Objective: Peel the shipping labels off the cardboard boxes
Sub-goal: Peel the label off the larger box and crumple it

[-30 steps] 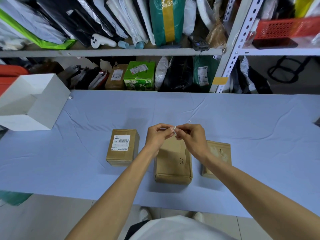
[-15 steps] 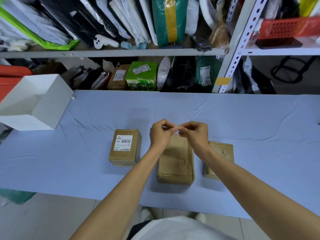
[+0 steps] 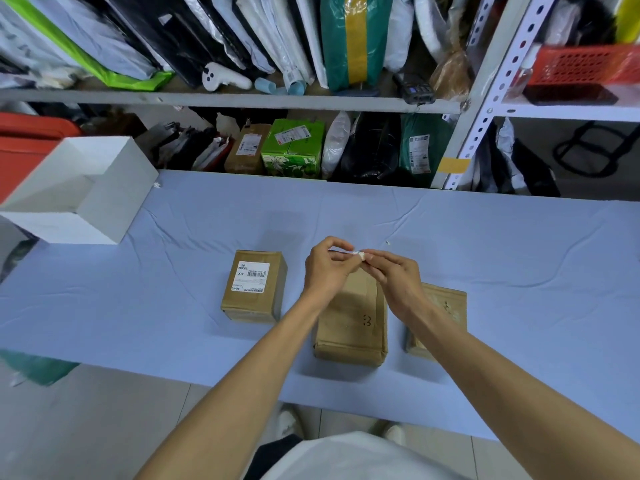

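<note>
Three brown cardboard boxes lie on the blue table cover. The left box carries a white shipping label on its top. The middle box shows bare cardboard with a "3" written on it. The right box has a scuffed top and is partly hidden behind my right forearm. Above the far end of the middle box, my left hand and my right hand pinch a small crumpled white label piece between their fingertips.
An open white box stands at the table's back left. A tiny white scrap lies on the blue cover behind my hands. Metal shelving packed with parcels and mail bags runs along the back edge.
Both hands stay together over the middle box, still working the crumpled label piece between the fingertips. The boxes have not moved.
</note>
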